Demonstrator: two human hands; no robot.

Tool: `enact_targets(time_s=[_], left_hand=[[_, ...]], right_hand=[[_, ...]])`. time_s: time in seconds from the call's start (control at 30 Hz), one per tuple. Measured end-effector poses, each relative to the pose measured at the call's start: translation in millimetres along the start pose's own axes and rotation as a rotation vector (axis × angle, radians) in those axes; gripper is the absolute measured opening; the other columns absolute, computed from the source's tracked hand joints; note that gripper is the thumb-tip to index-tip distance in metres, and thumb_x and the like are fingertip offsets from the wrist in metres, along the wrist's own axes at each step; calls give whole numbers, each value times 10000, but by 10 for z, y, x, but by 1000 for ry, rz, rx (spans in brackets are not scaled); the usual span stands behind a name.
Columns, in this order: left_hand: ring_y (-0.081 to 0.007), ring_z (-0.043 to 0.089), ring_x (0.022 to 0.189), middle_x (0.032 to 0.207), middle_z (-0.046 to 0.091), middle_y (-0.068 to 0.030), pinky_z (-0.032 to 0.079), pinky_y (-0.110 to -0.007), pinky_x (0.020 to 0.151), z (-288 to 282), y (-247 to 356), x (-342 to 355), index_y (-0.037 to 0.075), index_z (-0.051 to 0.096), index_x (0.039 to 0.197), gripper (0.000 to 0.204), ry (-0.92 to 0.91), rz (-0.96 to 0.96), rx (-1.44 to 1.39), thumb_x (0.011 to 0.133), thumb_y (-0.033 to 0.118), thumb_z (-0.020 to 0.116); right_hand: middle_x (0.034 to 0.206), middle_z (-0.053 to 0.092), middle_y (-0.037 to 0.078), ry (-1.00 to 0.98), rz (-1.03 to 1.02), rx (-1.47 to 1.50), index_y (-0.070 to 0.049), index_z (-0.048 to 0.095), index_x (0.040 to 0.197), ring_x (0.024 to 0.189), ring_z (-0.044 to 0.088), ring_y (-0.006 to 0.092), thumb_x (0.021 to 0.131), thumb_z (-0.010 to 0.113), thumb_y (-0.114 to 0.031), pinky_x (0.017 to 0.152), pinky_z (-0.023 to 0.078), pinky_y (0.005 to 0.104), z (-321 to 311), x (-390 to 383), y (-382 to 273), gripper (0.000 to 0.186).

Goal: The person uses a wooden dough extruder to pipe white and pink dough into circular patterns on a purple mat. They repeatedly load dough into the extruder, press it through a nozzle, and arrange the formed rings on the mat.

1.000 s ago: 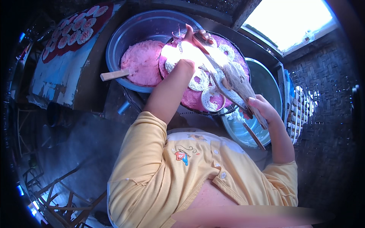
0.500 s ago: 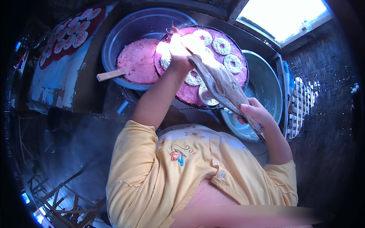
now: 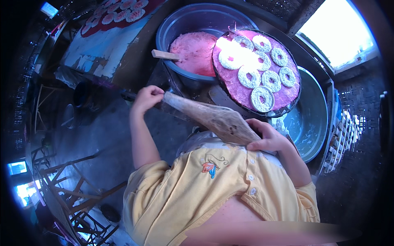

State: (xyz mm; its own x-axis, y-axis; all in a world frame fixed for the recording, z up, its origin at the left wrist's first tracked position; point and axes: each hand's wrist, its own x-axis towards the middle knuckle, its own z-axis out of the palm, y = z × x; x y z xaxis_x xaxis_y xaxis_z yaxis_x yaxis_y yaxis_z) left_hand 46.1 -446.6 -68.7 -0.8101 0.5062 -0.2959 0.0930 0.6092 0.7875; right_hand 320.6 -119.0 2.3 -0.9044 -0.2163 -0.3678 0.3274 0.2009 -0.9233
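A flat, worn grey-brown sheet (image 3: 211, 117), board-like with a pale powdery face, stretches in front of my shirt; its material I cannot make out. My left hand (image 3: 148, 99) is closed, pinching its narrow left corner. At the wider right end my right hand (image 3: 269, 135) grips it, thumb on the near side and fingers at the far edge. Beyond it lies a round tray (image 3: 283, 96) covered in pink, bearing several white ring-shaped pieces (image 3: 271, 81). A metal ring mould (image 3: 263, 110) encircles the nearest one. Neither hand touches the tray.
A blue basin (image 3: 184, 20) holds pink dough-like mash (image 3: 193, 49) with a wooden paddle (image 3: 164, 55) in it. A green-grey basin (image 3: 316, 123) stands right of the tray. Far left, pink rings (image 3: 121, 15) lie on a red cloth over a worn table (image 3: 96, 51).
My left hand has left the tray and swung left and nearer, now pinching the sheet's corner. The sheet has turned more level and come toward me. The view has shifted left.
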Motion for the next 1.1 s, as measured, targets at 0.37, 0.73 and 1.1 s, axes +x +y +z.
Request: enact_targets(time_s=[0.37, 0.73, 1.1], left_hand=[[-326, 331, 1281, 1337, 433, -136, 286, -594, 990, 1002, -797, 486, 121, 494, 1257, 607, 302, -326, 408, 714, 304, 695], [-316, 618, 935, 1009, 632, -165, 489, -367, 823, 183, 59, -712, 14, 563, 1089, 520, 624, 491, -31, 670, 254, 754], [-239, 590, 602, 630, 570, -56, 453, -350, 602, 103, 2063, -832, 114, 581, 744, 125, 337, 877, 789, 657, 159, 658]], right_hand=[[1251, 475, 266, 444, 316, -395, 48, 322, 1347, 1171, 478, 340, 693, 751, -363, 987, 374, 360, 292, 222, 1007, 884], [1051, 595, 245, 52, -501, -569, 13, 516, 1218, 887, 623, 362, 808, 672, -202, 796, 508, 379, 302, 388, -86, 488], [1056, 475, 218, 833, -1171, -1121, 84, 462, 1134, 900, 500, 336, 758, 620, -122, 739, 413, 430, 486, 499, -2111, 457]])
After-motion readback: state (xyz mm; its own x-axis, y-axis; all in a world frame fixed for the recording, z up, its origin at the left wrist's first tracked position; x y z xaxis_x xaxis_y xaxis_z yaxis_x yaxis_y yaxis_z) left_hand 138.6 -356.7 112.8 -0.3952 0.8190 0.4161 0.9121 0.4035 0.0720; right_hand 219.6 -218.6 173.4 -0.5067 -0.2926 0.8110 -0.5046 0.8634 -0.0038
